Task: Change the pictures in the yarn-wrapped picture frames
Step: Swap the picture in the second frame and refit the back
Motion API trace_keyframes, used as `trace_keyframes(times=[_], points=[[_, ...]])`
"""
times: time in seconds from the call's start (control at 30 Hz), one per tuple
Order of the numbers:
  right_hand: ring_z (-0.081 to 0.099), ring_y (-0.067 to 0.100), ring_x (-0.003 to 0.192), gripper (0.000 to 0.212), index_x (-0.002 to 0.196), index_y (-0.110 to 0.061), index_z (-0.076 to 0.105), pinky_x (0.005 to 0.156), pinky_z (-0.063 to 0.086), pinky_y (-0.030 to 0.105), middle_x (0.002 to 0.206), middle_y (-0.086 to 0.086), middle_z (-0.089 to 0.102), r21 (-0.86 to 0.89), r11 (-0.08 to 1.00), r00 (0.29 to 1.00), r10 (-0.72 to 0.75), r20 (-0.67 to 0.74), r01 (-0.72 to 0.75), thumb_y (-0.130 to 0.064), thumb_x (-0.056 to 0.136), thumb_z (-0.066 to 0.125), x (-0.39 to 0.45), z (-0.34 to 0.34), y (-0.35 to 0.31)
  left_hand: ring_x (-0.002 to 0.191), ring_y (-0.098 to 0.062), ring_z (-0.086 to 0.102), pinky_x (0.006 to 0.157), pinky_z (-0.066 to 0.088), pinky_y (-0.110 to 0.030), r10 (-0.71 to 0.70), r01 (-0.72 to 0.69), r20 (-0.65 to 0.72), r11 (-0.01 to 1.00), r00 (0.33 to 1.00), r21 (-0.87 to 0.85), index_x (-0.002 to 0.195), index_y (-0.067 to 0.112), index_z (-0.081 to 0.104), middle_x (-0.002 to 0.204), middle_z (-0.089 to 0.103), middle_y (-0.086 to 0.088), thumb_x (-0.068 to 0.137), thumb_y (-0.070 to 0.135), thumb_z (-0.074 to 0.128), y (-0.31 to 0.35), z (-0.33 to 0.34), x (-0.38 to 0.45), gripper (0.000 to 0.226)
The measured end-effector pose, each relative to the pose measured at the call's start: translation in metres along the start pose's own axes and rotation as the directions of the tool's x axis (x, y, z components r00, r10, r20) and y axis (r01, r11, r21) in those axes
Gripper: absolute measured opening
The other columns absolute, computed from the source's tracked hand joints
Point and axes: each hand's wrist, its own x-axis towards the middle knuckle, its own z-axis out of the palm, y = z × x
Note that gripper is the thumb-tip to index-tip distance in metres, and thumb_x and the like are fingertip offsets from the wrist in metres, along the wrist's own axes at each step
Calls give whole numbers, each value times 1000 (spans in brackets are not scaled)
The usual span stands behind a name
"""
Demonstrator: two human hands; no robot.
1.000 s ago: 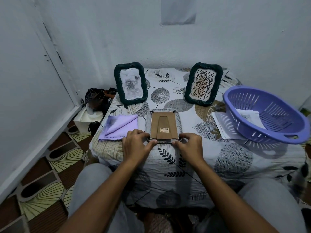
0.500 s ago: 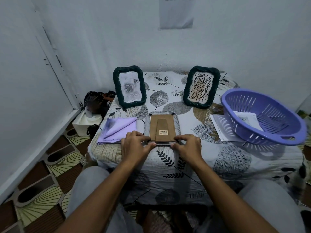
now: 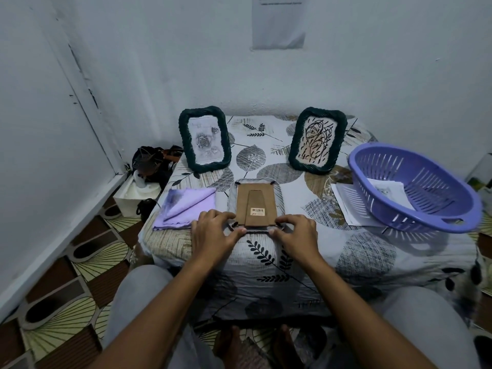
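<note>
Both hands, left (image 3: 213, 230) and right (image 3: 295, 231), pinch the face-down frame's (image 3: 255, 203) near corners. Light, probably glass-fronted; lift the backing (image 3: 255, 194) by its edge.

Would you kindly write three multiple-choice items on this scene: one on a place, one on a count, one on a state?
1. Where does the folded purple cloth lie?
A. in the basket
B. left of the face-down frame
C. on the floor

2. How many frames stand upright at the back?
A. one
B. two
C. four

3. How does the frame under the hands lie?
A. back upward
B. picture upward
C. on its edge

Key: 1 B, it lies beside the left hand. 2 B, the rose frame and the scribble frame. 3 A, its brown backing shows by the right hand.
</note>
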Motion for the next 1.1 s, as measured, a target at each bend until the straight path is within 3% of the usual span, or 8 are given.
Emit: trace_keyframes(times=[0.33, 0.57, 0.8, 0.9, 0.97, 1.1], points=[[41, 23, 118, 29, 105, -24, 73, 97, 36, 34, 112, 4, 62, 18, 1000, 1000, -19, -11, 19, -32, 77, 77, -1, 0, 1, 97, -19, 51, 76, 31, -33, 23, -23, -2, 1000, 1000, -7, 97, 29, 75, 95, 63, 2, 73, 55, 74, -2, 0, 1, 35], [38, 22, 117, 30, 108, -24, 72, 92, 33, 31, 114, 3, 60, 1, 1000, 1000, -23, -12, 23, -33, 80, 74, -2, -1, 0, 98, -18, 50, 77, 31, -33, 32, -33, 17, 999, 999, 23, 99, 29, 75, 97, 63, 2, 74, 56, 72, 0, -3, 2, 37], [49, 24, 112, 38, 121, -23, 64, 89, 44, 36, 117, 4, 62, -238, 956, 985, -171, 32, 174, -44, 90, 58, -6, -9, 0, 98, -19, 56, 78, 32, -32, 55, -78, 127, 980, 990, 183, 100, 27, 75, 97, 69, 4, 79, 56, 66, 10, -24, 19, 37], [57, 24, 106, 37, 124, -16, 62, 85, 48, 34, 119, 8, 62, -137, 979, 989, -148, 11, 148, -35, 92, 57, 11, -18, -12, 97, -19, 64, 80, 46, -29, 21, -21, 139, 1000, 990, 0, 104, 18, 74, 102, 73, -2, 81, 36, 67, 14, -31, 38, 31], [60, 22, 104, 33, 121, -10, 64, 86, 47, 31, 116, 9, 64, 11, 998, 998, -60, 22, 60, -23, 91, 60, 32, -24, -20, 101, -17, 62, 81, 45, -24, 3, 25, 212, 991, 977, -130, 113, 11, 70, 115, 69, -4, 84, 29, 65, 22, -31, 51, 34], [64, 29, 92, 27, 110, -4, 65, 86, 54, 48, 103, 14, 67, 237, 957, 983, 142, 114, -166, -8, 84, 61, 70, -26, -23, 110, -18, 57, 84, 40, -23, -62, 126, 303, 973, 951, -196, 126, 11, 60, 129, 61, -7, 87, 27, 64, 30, -22, 70, 43]])
